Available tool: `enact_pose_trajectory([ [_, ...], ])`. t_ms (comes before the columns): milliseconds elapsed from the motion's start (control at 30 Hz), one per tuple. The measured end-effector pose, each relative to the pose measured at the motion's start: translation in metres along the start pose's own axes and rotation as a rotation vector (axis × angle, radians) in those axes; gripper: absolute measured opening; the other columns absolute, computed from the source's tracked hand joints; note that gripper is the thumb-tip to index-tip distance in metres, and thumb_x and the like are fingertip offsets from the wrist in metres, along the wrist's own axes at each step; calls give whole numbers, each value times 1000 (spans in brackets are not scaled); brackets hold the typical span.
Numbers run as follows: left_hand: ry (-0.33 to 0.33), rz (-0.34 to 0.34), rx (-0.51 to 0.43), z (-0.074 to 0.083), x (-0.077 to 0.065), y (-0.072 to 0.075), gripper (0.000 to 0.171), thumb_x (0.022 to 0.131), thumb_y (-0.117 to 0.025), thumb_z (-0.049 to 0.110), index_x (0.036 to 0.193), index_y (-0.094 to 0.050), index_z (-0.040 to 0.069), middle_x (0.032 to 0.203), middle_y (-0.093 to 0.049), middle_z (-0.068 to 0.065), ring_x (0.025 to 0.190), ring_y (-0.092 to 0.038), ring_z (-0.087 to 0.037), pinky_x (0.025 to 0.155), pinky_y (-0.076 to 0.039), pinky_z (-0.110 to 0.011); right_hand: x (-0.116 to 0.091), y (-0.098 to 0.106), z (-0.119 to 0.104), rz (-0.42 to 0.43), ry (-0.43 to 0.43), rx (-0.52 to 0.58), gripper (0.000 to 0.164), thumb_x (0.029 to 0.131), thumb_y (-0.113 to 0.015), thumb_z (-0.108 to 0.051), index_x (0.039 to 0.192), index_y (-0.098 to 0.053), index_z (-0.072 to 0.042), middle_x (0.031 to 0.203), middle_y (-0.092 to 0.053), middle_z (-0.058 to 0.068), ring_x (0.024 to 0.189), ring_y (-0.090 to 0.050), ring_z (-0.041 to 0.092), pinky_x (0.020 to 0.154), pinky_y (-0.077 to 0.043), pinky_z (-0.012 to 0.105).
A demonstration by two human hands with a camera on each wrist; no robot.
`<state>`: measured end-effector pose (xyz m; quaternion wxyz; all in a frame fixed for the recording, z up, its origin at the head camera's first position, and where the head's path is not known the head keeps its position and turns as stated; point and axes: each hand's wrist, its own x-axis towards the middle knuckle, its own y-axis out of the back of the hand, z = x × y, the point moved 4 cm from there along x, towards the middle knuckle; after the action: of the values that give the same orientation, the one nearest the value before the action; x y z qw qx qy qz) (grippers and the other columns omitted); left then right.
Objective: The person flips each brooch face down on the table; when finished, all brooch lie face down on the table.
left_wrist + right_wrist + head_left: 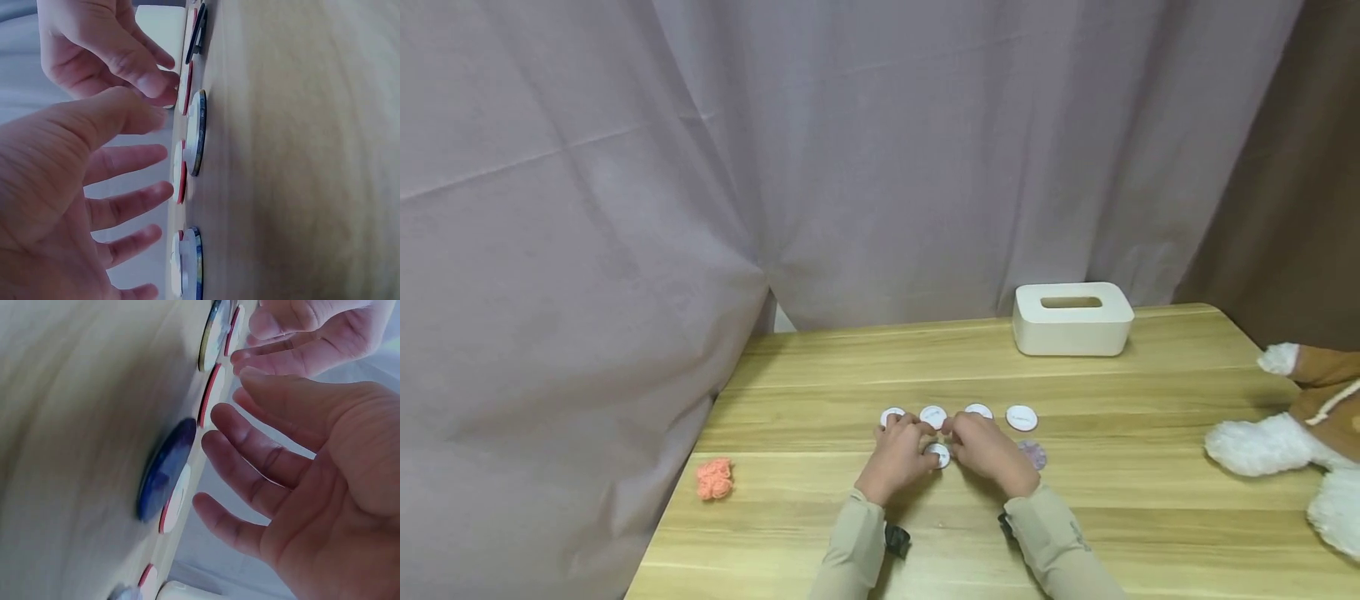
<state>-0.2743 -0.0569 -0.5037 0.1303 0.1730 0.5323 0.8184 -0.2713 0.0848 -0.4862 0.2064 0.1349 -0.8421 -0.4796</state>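
Note:
My left hand (898,457) is over the left end of two rows of small round discs, its fingers spread and holding nothing in the left wrist view. Close beside its thumb in the head view lies a white-faced disc (937,455), which shows a dark rim in the left wrist view. My right hand (988,450) hovers just to the right, its fingers loosely bent and nothing between them. Near its fingers, a dark blue glossy disc (165,472) stands tilted. White discs with red rims (180,172) form the back row. A purple patterned disc (1032,454) is right of my right hand.
At the back right of the wooden table (820,533) stands a white tissue box (1071,333). A coral yarn piece (713,479) lies near the left edge. A brown and white plush toy (1292,433) sits on the right. Grey curtain (895,167) hangs behind.

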Motion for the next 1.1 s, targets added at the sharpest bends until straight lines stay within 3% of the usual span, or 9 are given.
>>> enact_pose_trajectory([
  [267,-40,9,-25,9,8,1,44,77,-76,27,120,-70,15,118,-70,-2,105,-54,-26,90,-36,-53,-3,15,8,-3,-37,-47,17,84,-71,1,100,-73,2,88,-68,9,88,-64,31,77,-52,50],
  [467,-77,-20,-10,20,13,-1,46,77,-79,26,120,-70,14,114,-71,1,106,-57,-25,86,-38,-47,-10,26,14,16,-58,-52,9,86,-71,-2,95,-72,-2,88,-69,8,84,-63,30,73,-50,49],
  [600,-120,-45,12,32,17,-8,45,77,-79,27,119,-70,16,109,-71,3,103,-56,-24,82,-38,-43,-19,30,23,41,-74,-65,7,85,-73,-4,92,-72,-5,84,-68,6,81,-61,27,72,-49,48],
  [733,-154,-60,17,42,22,-16,43,76,-80,26,117,-71,17,112,-71,5,99,-55,-20,85,-39,-46,-26,32,32,50,-86,-63,9,82,-75,-4,90,-73,-6,81,-67,4,79,-61,27,74,-48,49],
  [933,-164,-60,29,48,25,-23,34,71,-85,22,103,-75,18,102,-70,7,89,-51,-16,88,-39,-53,-32,30,38,33,-89,-64,11,75,-76,-3,84,-71,-9,74,-61,-1,74,-55,22,74,-46,47],
  [1100,-178,-67,30,51,23,-25,29,70,-84,19,97,-76,18,97,-68,6,86,-49,-14,87,-39,-51,-36,30,37,19,-113,-69,16,69,-78,-2,76,-67,-11,69,-54,-3,73,-50,22,72,-43,48],
])
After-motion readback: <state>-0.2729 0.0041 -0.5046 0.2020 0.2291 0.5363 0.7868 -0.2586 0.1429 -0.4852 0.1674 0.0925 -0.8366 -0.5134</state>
